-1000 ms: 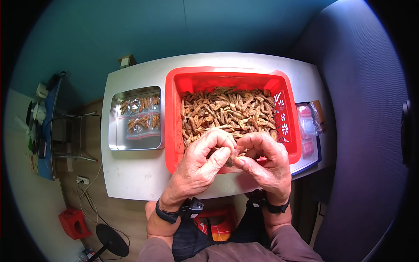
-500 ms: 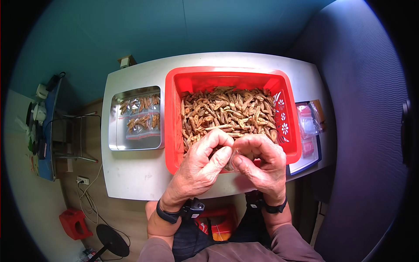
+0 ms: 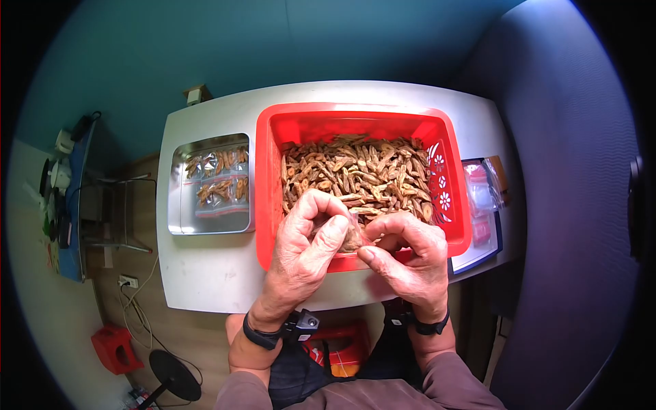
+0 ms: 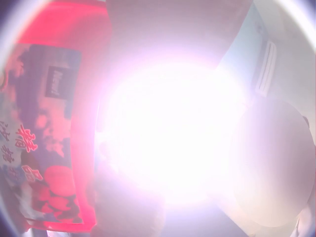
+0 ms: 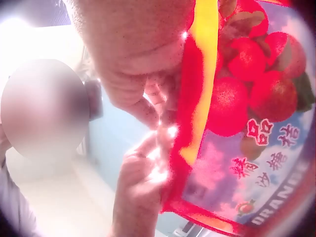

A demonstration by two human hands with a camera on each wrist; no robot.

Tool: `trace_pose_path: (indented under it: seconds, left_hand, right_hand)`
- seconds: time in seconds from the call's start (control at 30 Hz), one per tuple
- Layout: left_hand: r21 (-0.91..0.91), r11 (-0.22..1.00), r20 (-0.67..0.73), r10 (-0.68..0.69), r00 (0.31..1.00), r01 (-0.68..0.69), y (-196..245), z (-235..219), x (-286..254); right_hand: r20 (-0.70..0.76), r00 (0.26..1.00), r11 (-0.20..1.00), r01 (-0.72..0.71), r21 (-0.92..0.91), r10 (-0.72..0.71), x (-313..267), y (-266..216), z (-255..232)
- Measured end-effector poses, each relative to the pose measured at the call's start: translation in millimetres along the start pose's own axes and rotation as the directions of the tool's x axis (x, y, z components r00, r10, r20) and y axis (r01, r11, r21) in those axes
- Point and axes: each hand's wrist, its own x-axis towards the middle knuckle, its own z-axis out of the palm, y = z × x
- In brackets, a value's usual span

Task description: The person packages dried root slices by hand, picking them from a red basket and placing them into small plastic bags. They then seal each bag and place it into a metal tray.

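Note:
In the head view my left hand (image 3: pixel 304 239) grips a small clear plastic bag (image 3: pixel 352 237) between thumb and curled fingers, over the near rim of the red basket (image 3: pixel 270 232). Brown pieces show through the bag's film. My right hand (image 3: pixel 406 256) has its thumb and fingers bent together at the bag's right edge, pinching it. Brown dried root slices (image 3: pixel 362 171) fill the basket behind both hands. The right wrist view has the fingertips of the two hands meeting beside the basket's printed wall (image 5: pixel 237 98). Glare whites out the left wrist view's middle.
Left of the basket, a metal tray (image 3: pixel 174 222) holds several filled zip bags (image 3: pixel 222 191). At the right, a dark-edged folder or tray (image 3: pixel 482 253) carries flat plastic bags (image 3: pixel 482 198). All stand on a white table (image 3: pixel 212 273). A padded dark panel (image 3: pixel 567 205) rises at the right.
The hands have drawn slightly apart, the left shifting left and a little up. More of the bag shows between them, tilted upright with its brown contents visible.

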Motion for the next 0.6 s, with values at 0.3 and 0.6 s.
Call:
trace_pose_path:
  seconds: [0.3,0.6]
  left_hand:
    - [-0.02,1.0,0.126,-0.016,0.992,0.019,8,-4,0]
    - [-0.099,0.99,0.166,0.119,0.979,-0.104,3,-6,2]
  right_hand:
    - [-0.065,0.981,0.982,0.184,0.044,-0.181,2,3,-1]
    - [-0.051,0.988,0.968,-0.131,0.215,0.145,0,-12,-8]
